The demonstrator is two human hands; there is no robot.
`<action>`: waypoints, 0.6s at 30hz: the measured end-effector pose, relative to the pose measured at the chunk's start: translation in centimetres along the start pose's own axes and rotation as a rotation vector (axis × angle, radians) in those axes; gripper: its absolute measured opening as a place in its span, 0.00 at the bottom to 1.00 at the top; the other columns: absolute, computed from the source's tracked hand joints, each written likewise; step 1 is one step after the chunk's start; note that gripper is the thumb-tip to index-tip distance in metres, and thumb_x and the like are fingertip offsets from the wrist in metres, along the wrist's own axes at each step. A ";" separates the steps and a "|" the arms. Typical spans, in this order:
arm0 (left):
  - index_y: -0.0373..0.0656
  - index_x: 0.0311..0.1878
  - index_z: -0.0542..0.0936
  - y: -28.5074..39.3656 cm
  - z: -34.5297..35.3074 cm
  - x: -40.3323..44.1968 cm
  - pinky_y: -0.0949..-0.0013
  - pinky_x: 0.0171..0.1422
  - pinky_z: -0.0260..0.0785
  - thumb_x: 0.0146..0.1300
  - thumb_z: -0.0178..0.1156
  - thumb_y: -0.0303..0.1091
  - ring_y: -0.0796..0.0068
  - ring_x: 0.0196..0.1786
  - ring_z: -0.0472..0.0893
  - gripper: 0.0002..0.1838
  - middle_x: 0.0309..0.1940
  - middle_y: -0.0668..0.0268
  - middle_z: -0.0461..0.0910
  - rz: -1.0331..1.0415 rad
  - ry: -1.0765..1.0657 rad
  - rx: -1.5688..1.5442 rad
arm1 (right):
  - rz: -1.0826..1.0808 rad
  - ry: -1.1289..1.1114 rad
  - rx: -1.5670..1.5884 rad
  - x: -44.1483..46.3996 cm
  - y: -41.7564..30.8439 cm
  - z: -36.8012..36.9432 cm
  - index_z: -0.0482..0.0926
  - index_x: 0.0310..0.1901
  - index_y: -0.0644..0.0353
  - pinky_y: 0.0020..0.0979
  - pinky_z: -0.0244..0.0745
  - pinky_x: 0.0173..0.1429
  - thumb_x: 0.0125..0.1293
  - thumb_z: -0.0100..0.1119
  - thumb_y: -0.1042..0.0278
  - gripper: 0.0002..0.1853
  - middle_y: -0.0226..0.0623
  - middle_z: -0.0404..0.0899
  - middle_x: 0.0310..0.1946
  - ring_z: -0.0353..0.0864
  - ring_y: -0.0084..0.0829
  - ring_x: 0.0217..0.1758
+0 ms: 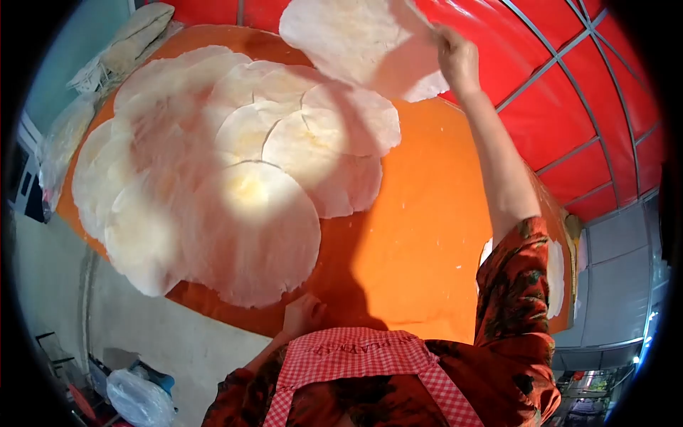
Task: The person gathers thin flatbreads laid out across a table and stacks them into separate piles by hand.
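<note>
Raised at the far right of the table, my right hand (457, 60) pinches the edge of a large, thin, pale flatbread (356, 35). That sheet hangs in the air, its top running out of view. My left hand (304, 315), curled closed, rests by the table's near edge just below the nearest flatbread (256, 235) and seems to hold nothing. Several round flatbreads (163, 121) lie overlapping across the left and middle of the orange table (420, 235). A few have yellowish centres.
Behind the table stands a red wall with a metal frame (558, 57). Clear plastic bags (67, 142) lie along the left edge. More pale sheets (555, 277) show beyond my right sleeve. A plastic-wrapped bundle (140, 398) sits on the floor at lower left.
</note>
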State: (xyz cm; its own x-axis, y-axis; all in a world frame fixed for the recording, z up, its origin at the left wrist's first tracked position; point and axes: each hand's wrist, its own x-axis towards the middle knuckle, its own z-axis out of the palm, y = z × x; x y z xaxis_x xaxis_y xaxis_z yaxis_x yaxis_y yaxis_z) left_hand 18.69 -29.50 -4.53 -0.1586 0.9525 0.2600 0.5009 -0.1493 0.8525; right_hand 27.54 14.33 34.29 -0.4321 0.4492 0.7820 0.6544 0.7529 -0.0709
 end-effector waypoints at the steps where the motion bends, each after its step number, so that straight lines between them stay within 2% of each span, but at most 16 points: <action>1: 0.39 0.29 0.75 0.0 -0.1 0.1 0.58 0.30 0.70 0.54 0.64 0.28 0.52 0.28 0.78 0.07 0.26 0.56 0.76 -0.006 0.003 -0.024 | -0.044 0.003 0.018 -1.3 0.8 2.1 0.82 0.47 0.60 0.32 0.77 0.42 0.62 0.54 0.78 0.13 0.49 0.82 0.36 0.83 0.38 0.37; 2: 0.40 0.28 0.75 -0.2 -0.2 0.2 0.58 0.29 0.70 0.54 0.65 0.28 0.52 0.28 0.78 0.07 0.26 0.56 0.76 -0.011 0.007 -0.046 | -0.087 0.007 0.039 -3.0 1.8 4.4 0.82 0.46 0.61 0.33 0.77 0.42 0.61 0.55 0.78 0.13 0.51 0.82 0.37 0.83 0.40 0.38; 4: 0.40 0.28 0.74 -0.3 -0.2 0.4 0.58 0.28 0.70 0.53 0.65 0.28 0.53 0.27 0.77 0.08 0.26 0.56 0.76 -0.031 0.002 -0.080 | -0.169 -0.138 -0.162 -7.4 3.5 9.9 0.82 0.46 0.59 0.37 0.77 0.42 0.59 0.57 0.77 0.13 0.48 0.83 0.39 0.82 0.40 0.37; 5: 0.40 0.28 0.74 -0.3 -0.2 0.4 0.58 0.28 0.70 0.53 0.66 0.28 0.53 0.27 0.77 0.08 0.26 0.56 0.75 -0.043 -0.003 -0.091 | -0.181 -0.126 -0.071 -9.8 4.1 13.0 0.82 0.46 0.58 0.37 0.77 0.43 0.59 0.58 0.76 0.13 0.45 0.83 0.41 0.82 0.40 0.37; 7: 0.41 0.28 0.74 -0.7 -0.1 0.5 0.58 0.28 0.70 0.52 0.66 0.28 0.54 0.26 0.77 0.08 0.25 0.57 0.75 -0.058 -0.031 -0.099 | -0.139 -0.218 -0.046 -17.2 7.8 20.7 0.82 0.46 0.57 0.38 0.77 0.47 0.58 0.58 0.76 0.14 0.41 0.83 0.46 0.81 0.40 0.40; 9: 0.42 0.28 0.75 -1.3 0.0 0.5 0.58 0.28 0.71 0.52 0.66 0.28 0.55 0.26 0.77 0.08 0.25 0.58 0.75 -0.064 -0.075 -0.096 | -0.036 -0.411 -0.155 -25.1 11.4 27.1 0.82 0.48 0.54 0.38 0.76 0.52 0.56 0.60 0.75 0.16 0.38 0.81 0.50 0.80 0.40 0.45; 10: 0.42 0.29 0.75 -1.6 0.2 0.3 0.59 0.29 0.72 0.51 0.66 0.28 0.56 0.27 0.79 0.07 0.26 0.58 0.76 -0.071 -0.080 -0.072 | 0.020 -0.501 -0.199 -28.1 11.8 28.1 0.81 0.49 0.53 0.38 0.75 0.55 0.54 0.61 0.75 0.18 0.38 0.81 0.52 0.79 0.40 0.48; 12: 0.41 0.30 0.77 -2.1 0.6 0.2 0.61 0.33 0.74 0.49 0.67 0.27 0.59 0.30 0.81 0.07 0.27 0.57 0.77 -0.087 -0.099 -0.034 | -0.054 -0.383 -0.133 -30.3 10.3 27.3 0.78 0.53 0.53 0.41 0.77 0.45 0.51 0.60 0.71 0.24 0.32 0.80 0.53 0.78 0.39 0.50; 13: 0.41 0.30 0.77 -2.3 0.7 0.9 0.61 0.33 0.74 0.49 0.67 0.27 0.59 0.30 0.81 0.07 0.27 0.57 0.77 -0.093 -0.102 -0.032 | 0.023 -0.412 -0.151 -30.9 10.0 27.3 0.79 0.53 0.47 0.41 0.76 0.48 0.49 0.63 0.68 0.24 0.27 0.78 0.55 0.77 0.38 0.52; 18: 0.41 0.30 0.77 -3.5 0.9 3.3 0.61 0.32 0.74 0.49 0.66 0.27 0.58 0.30 0.81 0.07 0.27 0.57 0.77 -0.104 -0.117 -0.041 | 0.050 -0.361 -0.036 -27.4 8.6 26.2 0.81 0.52 0.47 0.38 0.75 0.48 0.49 0.63 0.71 0.24 0.29 0.80 0.51 0.77 0.35 0.51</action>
State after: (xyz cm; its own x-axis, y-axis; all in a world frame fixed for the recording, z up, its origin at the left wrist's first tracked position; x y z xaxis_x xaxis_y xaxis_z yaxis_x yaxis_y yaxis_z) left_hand 17.19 -25.61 -7.04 -0.1062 0.9874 0.1169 0.4517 -0.0569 0.8904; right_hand 28.72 21.08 -4.02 -0.5860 0.6307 0.5087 0.6988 0.7112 -0.0769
